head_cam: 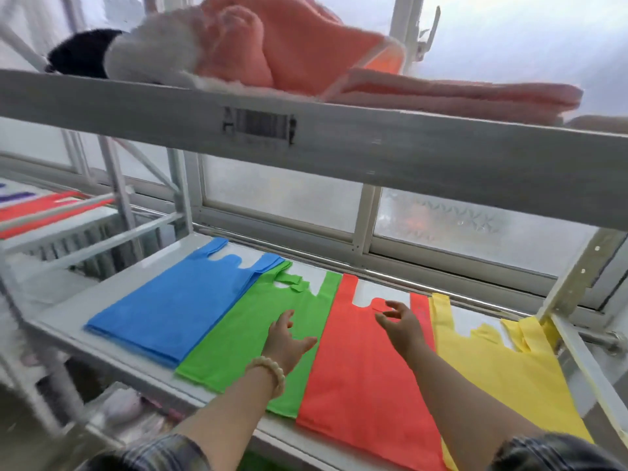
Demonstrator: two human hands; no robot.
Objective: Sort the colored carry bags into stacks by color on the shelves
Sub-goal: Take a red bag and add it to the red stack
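Observation:
Four flat stacks of carry bags lie side by side on the white shelf [68, 321]: a blue stack [170, 304], a green stack [244, 331], a red stack [360, 372] and a yellow stack [492, 368]. My left hand [289, 338], with a bead bracelet at the wrist, hovers open over the green stack near its edge with the red one. My right hand [401, 322] hovers over the upper part of the red stack, fingers loosely spread and holding nothing.
An upper shelf beam [339, 144] crosses just above, carrying pink, white and black folded fabric [289, 52]. Red bags [44, 209] lie on a neighbouring rack at the left. A frosted window [458, 226] runs behind the shelf. A metal upright [574, 277] stands at the right.

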